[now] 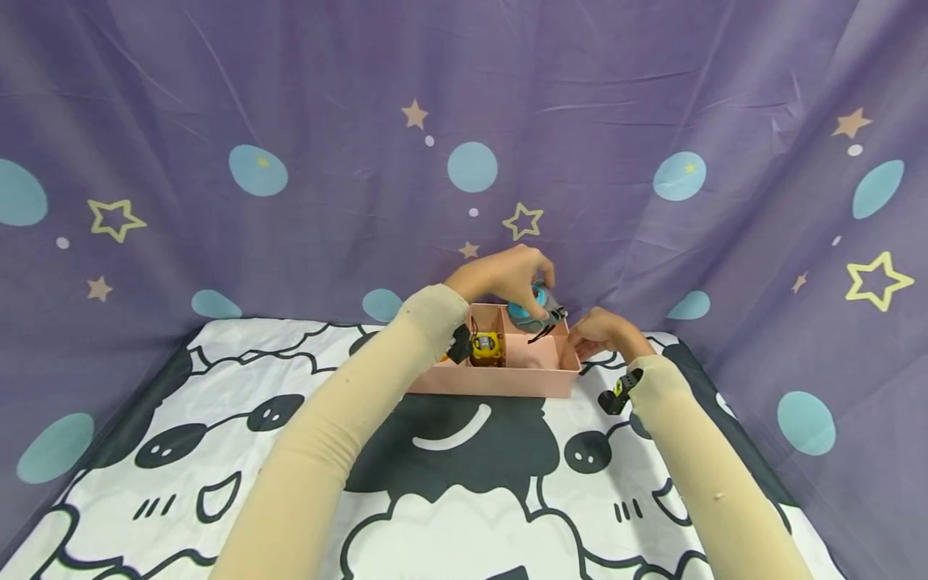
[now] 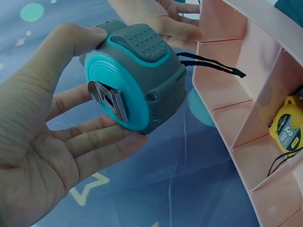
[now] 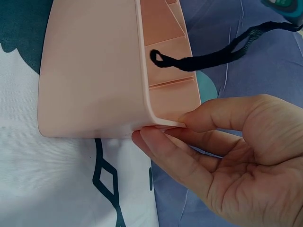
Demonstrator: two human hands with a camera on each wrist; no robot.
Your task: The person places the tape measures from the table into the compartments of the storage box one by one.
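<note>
My left hand [image 1: 511, 274] holds a teal and grey tape measure [image 2: 137, 78] above the right compartment of a pink divided box [image 1: 500, 383]. Thumb and fingers grip its sides, and a black wrist strap [image 2: 213, 65] dangles from it. In the left wrist view a metal belt clip [image 2: 111, 101] shows on its teal face. My right hand [image 1: 600, 332] pinches the box's right end wall, thumb inside and fingers outside in the right wrist view. A yellow tape measure [image 1: 486, 348] sits in the middle compartment. The left part of the box is hidden behind my left forearm.
Beneath the box lies a white and black cloth [image 1: 449, 532] printed with cartoon sheep. A purple curtain [image 1: 348, 161] with stars and teal dots rises right behind the box. Small black wrist cameras [image 1: 615, 398] are strapped at both wrists.
</note>
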